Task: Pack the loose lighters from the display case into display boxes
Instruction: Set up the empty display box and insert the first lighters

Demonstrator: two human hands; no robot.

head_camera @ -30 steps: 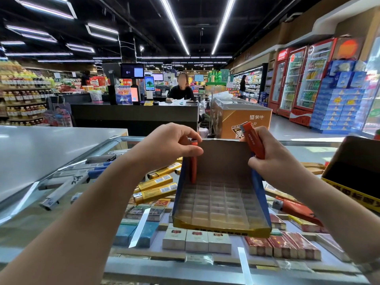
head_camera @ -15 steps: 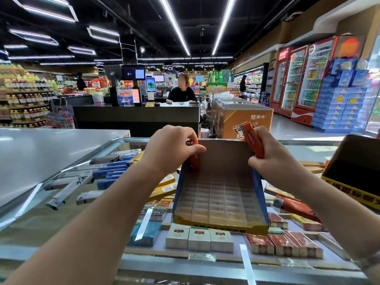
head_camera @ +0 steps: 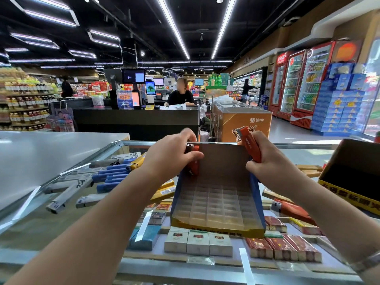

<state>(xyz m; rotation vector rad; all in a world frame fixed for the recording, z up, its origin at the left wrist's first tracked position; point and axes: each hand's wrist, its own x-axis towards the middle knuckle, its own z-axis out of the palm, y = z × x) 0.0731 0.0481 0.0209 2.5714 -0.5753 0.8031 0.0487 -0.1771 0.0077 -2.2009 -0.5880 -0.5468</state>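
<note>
An open display box with blue sides, a yellow front lip and a clear grid insert rests on the glass display case. My left hand grips an orange lighter standing upright in the box's back left corner. My right hand holds the box's right wall and clasps another orange lighter, which points up and away. Several loose blue, grey and yellow lighters lie on the glass to the left. One more orange lighter lies at the right.
A second, dark display box with a yellow rim stands at the right edge. Cigarette packs line the shelf under the glass. A grey counter lies to the left. Behind are a checkout desk with a seated person and an orange freezer.
My left hand has pushed the orange lighter down into the box's back left corner and shifted slightly right. My right hand and its lighter have stayed in place.
</note>
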